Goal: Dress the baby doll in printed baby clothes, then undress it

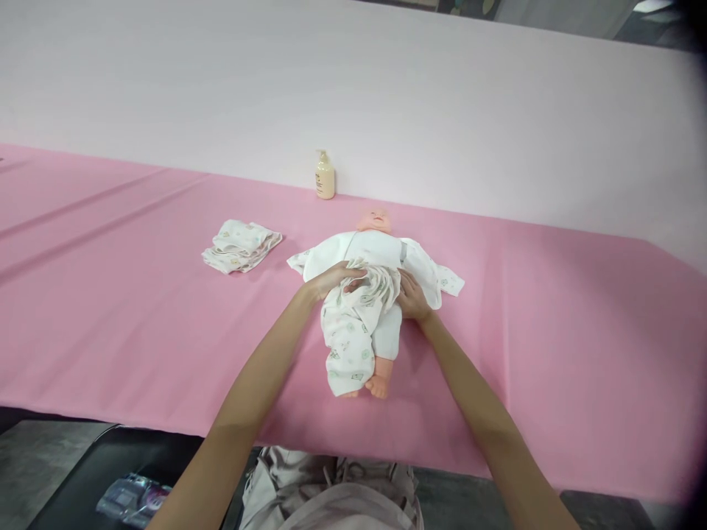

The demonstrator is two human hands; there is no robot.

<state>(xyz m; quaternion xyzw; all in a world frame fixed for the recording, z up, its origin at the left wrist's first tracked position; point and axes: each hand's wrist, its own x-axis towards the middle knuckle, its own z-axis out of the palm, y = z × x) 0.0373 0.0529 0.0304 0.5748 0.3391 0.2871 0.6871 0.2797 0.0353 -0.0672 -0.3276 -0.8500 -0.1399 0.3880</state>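
A baby doll (389, 337) in white lies on its back, head away from me and feet toward me. White clothing with patterned sleeve ends (450, 280) spreads out on both sides of its torso. A white baby garment (349, 346) with a small print covers its leg on the left side, and its upper part is bunched in folds over the doll's middle. My left hand (331, 281) is closed on the left side of those folds. At their right edge, against the doll's side, my right hand (413, 298) grips the cloth, its fingertips partly hidden.
A folded printed cloth (241, 246) lies on the pink table cover (138, 316) to the left. A cream pump bottle (325, 177) stands by the white wall (221, 96). Below the near edge is a black chair (71, 478) with a clear plastic package (132, 500).
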